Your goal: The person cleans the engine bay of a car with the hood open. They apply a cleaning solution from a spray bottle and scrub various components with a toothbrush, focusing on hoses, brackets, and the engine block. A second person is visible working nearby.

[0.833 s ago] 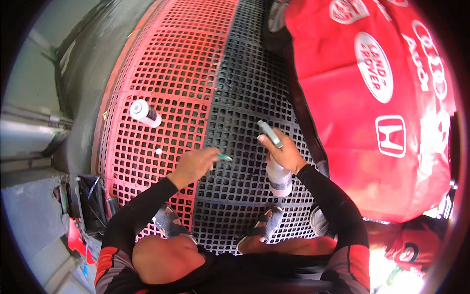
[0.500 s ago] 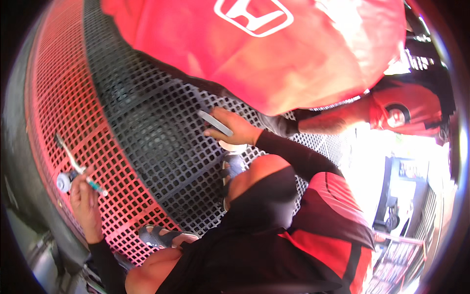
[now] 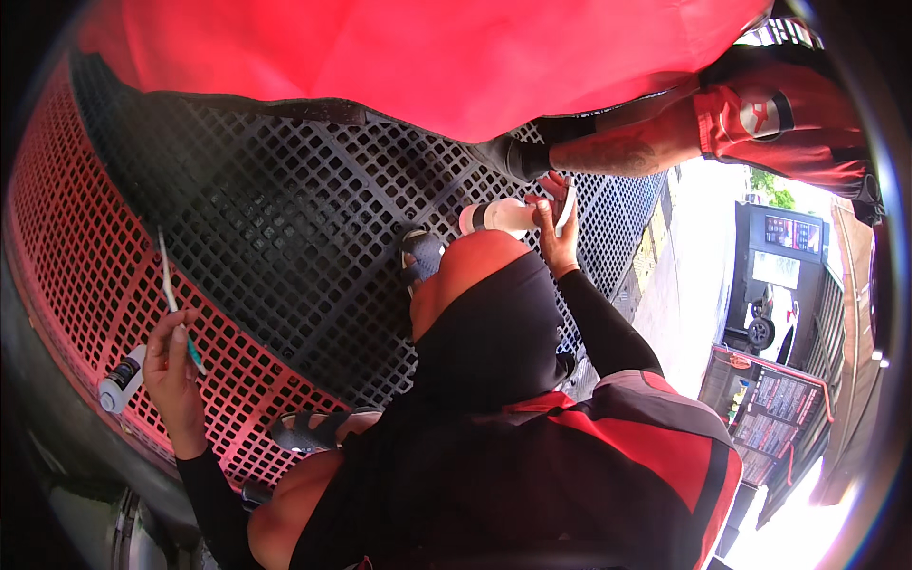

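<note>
Clamping fingers on slim brush (image 3: pixel 167 277), left hand (image 3: pixel 176 391) is holding it, far end jutting past fingertips. Dark-labelled bottle (image 3: pixel 124 372) is resting on red floor grating (image 3: pixel 59 242), just left of those fingers. Right hand (image 3: pixel 560 237) is clasping pale bottle (image 3: pixel 501 218) by neck, slim light bar (image 3: pixel 568 206) showing beside fingers.

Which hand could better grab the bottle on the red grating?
Probably the left hand: it's beside that bottle, though holding a slim tool; the right hand is farther, holding another bottle.
</note>
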Demonstrator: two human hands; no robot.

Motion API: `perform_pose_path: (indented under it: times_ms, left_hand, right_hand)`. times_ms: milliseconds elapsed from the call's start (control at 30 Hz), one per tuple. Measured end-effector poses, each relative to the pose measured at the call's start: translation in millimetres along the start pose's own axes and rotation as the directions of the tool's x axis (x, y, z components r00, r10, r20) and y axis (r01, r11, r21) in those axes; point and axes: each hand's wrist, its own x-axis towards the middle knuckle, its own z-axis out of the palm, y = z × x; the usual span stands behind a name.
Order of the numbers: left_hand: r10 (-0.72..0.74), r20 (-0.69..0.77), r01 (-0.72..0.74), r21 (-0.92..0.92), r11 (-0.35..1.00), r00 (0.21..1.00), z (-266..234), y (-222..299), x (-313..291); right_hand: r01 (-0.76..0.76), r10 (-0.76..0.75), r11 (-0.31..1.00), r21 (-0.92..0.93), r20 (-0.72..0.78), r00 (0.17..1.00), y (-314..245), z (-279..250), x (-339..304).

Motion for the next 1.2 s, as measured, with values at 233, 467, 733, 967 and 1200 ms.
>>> perform_pose_path:
  times_ms: [233,467,733,967,1200]
  left_hand:
    - [-0.158,-0.030,0.160,0.087,0.983,0.987,8.0,10.4,-5.2]
    - [-0.267,-0.066,0.254,-0.166,0.953,0.961,15.9,107.8,-47.1]
    - [-0.083,-0.235,0.069,-0.069,0.995,0.968,43.7,264.2,-171.0]
    - [-0.229,-0.158,0.186,-0.247,0.951,0.960,122.8,474.6,-259.9]
    - [-0.093,0.078,0.105,-0.164,0.981,0.993,180.9,627.5,-201.8]
  right_hand:
    - [-0.129,0.126,0.985,-0.117,-0.032,0.992,49.6,-45.3,-17.4]
    - [-0.354,0.486,0.829,-0.434,0.243,0.839,-9.1,-72.8,-34.4]
    - [-0.354,0.790,0.544,-0.761,0.322,0.521,-216.4,-123.2,-67.0]
    - [-0.170,0.286,0.955,-0.242,0.607,0.741,-557.9,-20.7,-18.7]
    - [-0.361,0.164,0.931,0.051,0.827,0.538,-753.6,71.1,4.0]
